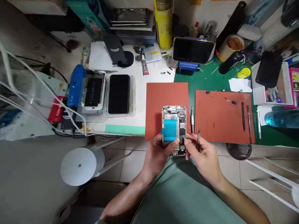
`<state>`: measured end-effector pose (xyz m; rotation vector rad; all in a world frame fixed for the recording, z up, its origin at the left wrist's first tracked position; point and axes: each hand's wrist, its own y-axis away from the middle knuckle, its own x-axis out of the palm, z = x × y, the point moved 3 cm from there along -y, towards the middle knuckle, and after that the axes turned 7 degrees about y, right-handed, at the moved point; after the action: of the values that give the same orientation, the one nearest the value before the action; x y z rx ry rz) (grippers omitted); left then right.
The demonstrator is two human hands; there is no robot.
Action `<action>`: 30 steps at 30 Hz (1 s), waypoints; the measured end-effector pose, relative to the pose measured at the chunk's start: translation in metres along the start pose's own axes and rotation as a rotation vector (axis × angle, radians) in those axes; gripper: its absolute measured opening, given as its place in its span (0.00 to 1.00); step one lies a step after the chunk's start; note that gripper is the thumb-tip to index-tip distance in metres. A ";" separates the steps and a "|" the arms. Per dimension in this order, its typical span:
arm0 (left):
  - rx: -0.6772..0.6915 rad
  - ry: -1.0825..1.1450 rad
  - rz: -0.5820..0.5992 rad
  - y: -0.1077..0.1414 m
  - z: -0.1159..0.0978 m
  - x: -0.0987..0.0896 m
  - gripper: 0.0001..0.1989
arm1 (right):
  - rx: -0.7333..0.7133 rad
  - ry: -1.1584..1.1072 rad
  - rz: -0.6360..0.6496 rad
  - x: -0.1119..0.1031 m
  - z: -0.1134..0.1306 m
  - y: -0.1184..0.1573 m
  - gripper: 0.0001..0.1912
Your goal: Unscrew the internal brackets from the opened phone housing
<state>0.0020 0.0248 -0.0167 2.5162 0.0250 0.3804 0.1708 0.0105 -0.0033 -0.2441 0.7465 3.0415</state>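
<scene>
An opened smartphone (182,119) with its inner parts bare is held over the near edge of an orange-red mat (154,109). A bright blue sheet (170,130) covers part of its inside. My left hand (160,152) grips the phone's left side, thumb pressed across its lower part. At its lower right edge my right hand (202,152) touches the phone with thumb and fingertips. Metal tweezers (198,138) stick up from between the fingers of that same hand. Beyond them a screwdriver (192,119) lies between the two mats.
A second orange-red mat (219,118) carries small parts and thin tools. On the left sit a black phone (119,94) and an opened white phone (93,91). A propped phone (193,50), a glue tube (144,66) and a yellow can (163,28) stand or lie behind.
</scene>
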 end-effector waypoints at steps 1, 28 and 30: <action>-0.003 -0.002 0.002 0.000 0.000 0.000 0.13 | 0.002 0.009 -0.005 -0.001 0.000 0.001 0.17; 0.007 0.002 0.014 -0.005 0.001 0.004 0.11 | -0.073 0.113 -0.007 -0.003 0.000 0.004 0.15; 0.004 -0.002 0.011 -0.005 0.002 0.004 0.11 | -0.084 0.114 -0.012 -0.004 0.001 0.004 0.15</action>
<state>0.0066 0.0287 -0.0199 2.5215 0.0106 0.3829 0.1741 0.0076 0.0000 -0.4235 0.6201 3.0732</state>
